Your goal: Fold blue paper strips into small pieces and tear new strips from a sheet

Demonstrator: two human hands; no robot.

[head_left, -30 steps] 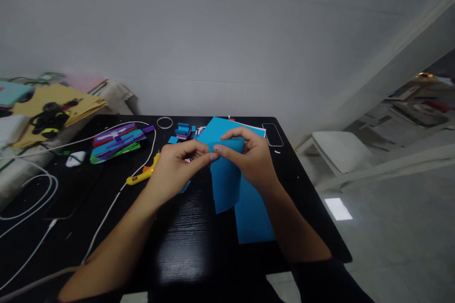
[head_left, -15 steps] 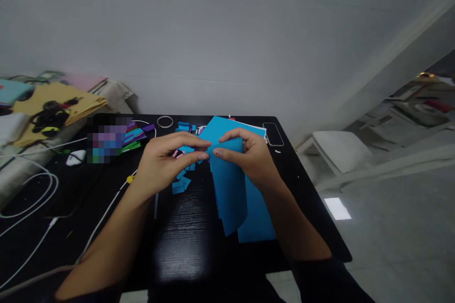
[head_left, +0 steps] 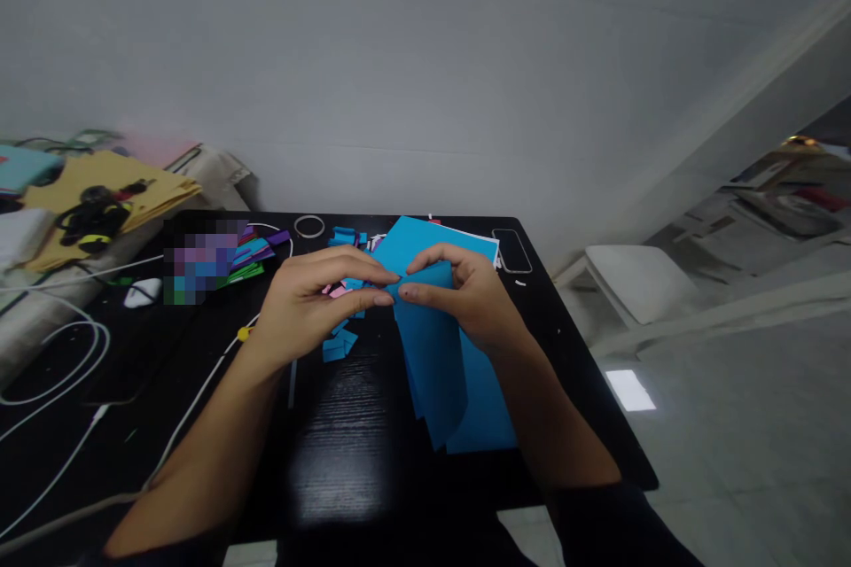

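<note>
We hold a bent blue sheet (head_left: 435, 363) above the counter (head_left: 332, 461).
At far left, black cords (head_left: 97, 217) lie on yellow folders (head_left: 156, 193), whose insides we cannot see; coloured strips (head_left: 256, 252) follow, then our left hand (head_left: 312, 297), thumb and fingers slightly apart at the sheet's edge, blue scraps (head_left: 339, 345) near it, our right hand (head_left: 475, 297) clamped on the sheet's upper part, and what looks like a clear case (head_left: 511, 251), the black surface showing through.
</note>
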